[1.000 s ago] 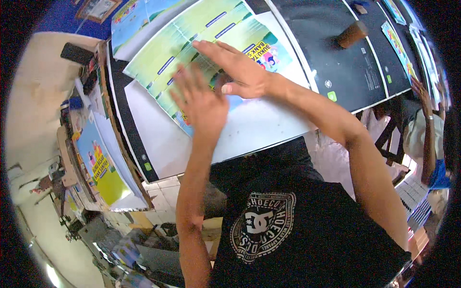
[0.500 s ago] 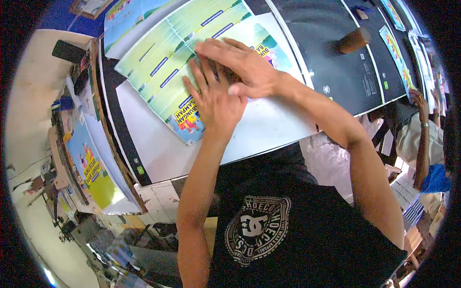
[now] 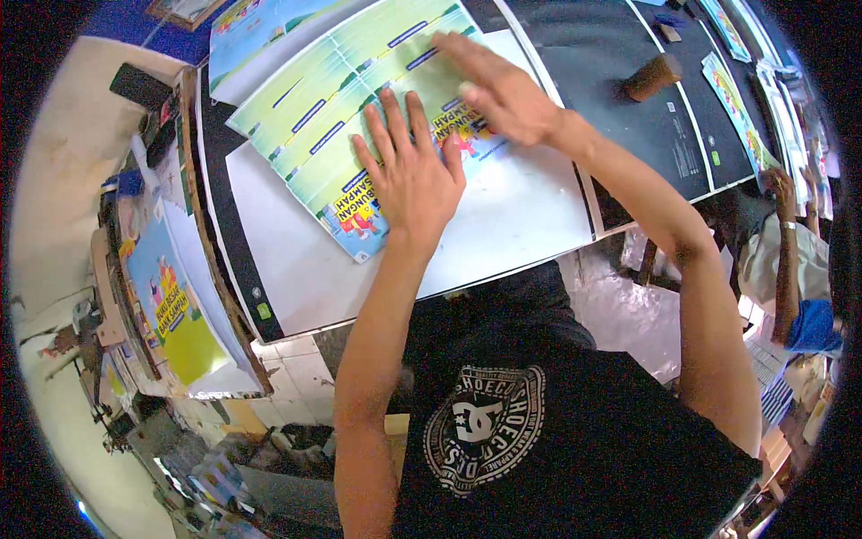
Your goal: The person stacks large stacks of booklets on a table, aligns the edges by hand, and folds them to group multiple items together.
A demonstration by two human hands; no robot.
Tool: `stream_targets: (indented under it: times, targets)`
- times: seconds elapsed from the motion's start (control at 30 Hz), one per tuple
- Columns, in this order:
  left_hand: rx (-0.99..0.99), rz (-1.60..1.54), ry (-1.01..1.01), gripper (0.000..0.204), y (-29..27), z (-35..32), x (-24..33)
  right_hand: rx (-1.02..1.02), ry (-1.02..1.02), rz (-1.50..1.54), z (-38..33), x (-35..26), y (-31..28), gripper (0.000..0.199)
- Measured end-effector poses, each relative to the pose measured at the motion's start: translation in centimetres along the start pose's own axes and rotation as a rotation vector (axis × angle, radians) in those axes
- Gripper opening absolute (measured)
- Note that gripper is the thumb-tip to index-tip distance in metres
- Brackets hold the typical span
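A printed sheet [image 3: 285, 148], pale green and blue with cartoon figures, lies at a slant over a white sheet [image 3: 310, 287] on the worktable. My left hand [image 3: 413, 180] is spread flat on the print, holding nothing. To its right, my right hand [image 3: 510, 97] has its fingers stretched out over the right part of the print. It is slightly blurred, and I cannot tell whether its palm touches the paper. Part of the print is hidden under my hands.
Black panels [image 3: 611, 117] continue rightward, with a brown block [image 3: 653, 77] on them. Another printed sheet [image 3: 269, 49] lies behind, and one [image 3: 175, 305] is at the left. At far right, another person's hand [image 3: 779, 187] is by a narrow printed strip [image 3: 734, 103].
My right hand has moved off my left hand, toward the right and away from me across the print. My left hand remains spread on it. More lettering and figures show between my hands.
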State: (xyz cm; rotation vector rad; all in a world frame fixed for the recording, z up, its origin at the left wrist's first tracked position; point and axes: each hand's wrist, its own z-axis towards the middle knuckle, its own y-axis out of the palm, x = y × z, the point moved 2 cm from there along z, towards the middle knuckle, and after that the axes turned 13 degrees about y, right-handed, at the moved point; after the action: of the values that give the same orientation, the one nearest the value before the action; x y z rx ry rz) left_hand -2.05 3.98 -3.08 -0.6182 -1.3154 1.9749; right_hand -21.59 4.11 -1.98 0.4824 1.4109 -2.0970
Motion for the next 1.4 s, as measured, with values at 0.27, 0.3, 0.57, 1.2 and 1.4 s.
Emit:
stream_targets:
  times: [0.27,0.3,0.57,1.2,1.4]
  targets:
    - [-0.018,-0.029,0.002,0.070,-0.1,0.2,0.3,0.141,-0.112,0.078,-0.2,-1.7,-0.9,0.073]
    - [-0.032,-0.018,0.003,0.070,-0.2,0.1,0.3,0.050,0.034,-0.180,-1.3,-0.3,1.5,0.074]
    - [0.218,-0.302,-0.064,0.064,-5.3,2.6,0.4,0.015,0.018,-0.409,-0.8,-0.6,1.8,0.064]
    - [0.017,-0.001,-0.207,0.069,-1.1,-2.5,-3.0,0.046,0.023,-0.388,-0.4,-1.5,1.5,0.051]
    - [0.064,-0.035,-0.280,0.066,-1.5,-4.9,-5.3,0.036,-0.028,-0.398,0.6,-1.9,0.5,0.057]
